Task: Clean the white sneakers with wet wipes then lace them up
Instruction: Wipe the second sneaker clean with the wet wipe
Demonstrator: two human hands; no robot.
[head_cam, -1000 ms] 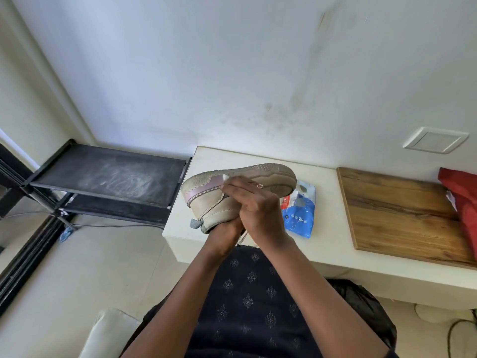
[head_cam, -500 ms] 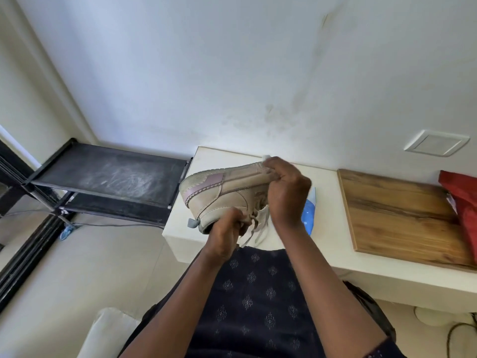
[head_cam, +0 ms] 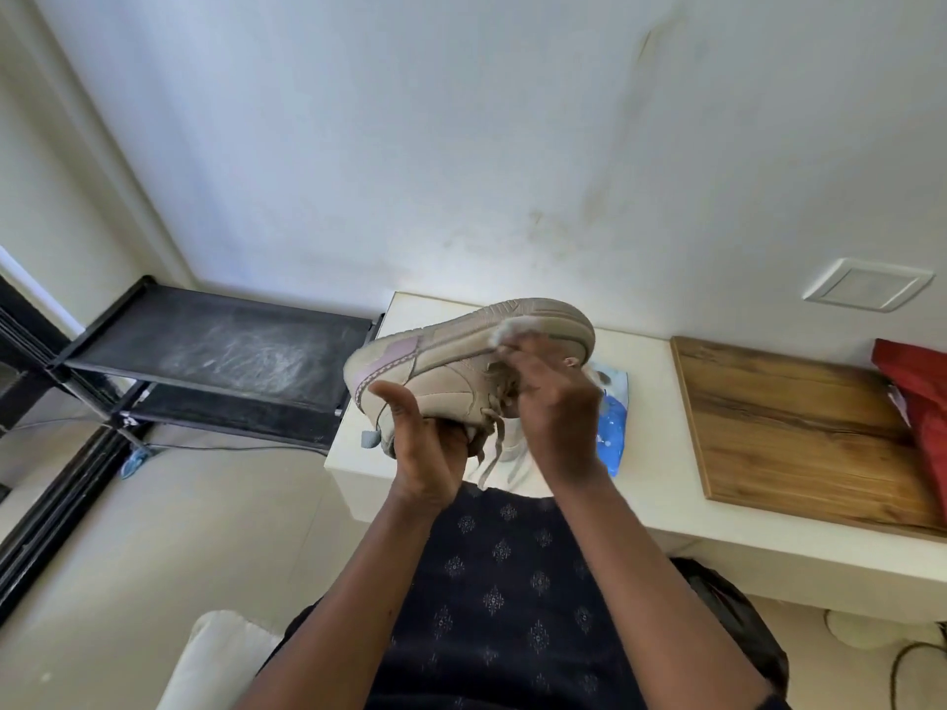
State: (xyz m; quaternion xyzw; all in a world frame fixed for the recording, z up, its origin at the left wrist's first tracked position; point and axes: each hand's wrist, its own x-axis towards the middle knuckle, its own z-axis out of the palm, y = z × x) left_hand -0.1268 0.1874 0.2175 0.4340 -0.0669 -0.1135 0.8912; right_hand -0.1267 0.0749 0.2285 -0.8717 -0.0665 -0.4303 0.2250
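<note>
Two hands hold one sneaker point(head_cam: 451, 366) in the air above the near left corner of the white tabletop point(head_cam: 651, 402), tipped on its side with the sole facing away and the heel to the left. From below the sneaker, the left hand point(head_cam: 425, 453) grips its opening, thumb pressed on the side. At the sneaker's toe end, the right hand point(head_cam: 553, 402) clenches a white wet wipe point(head_cam: 515, 330) against the sole edge. Loose laces point(head_cam: 492, 448) dangle under the sneaker. Behind the right hand, a blue wipes pack point(head_cam: 612, 427) lies on the tabletop, and right of the sneaker sits a wooden board point(head_cam: 789, 422). Left of the tabletop stands a black shelf point(head_cam: 215, 345)
</note>
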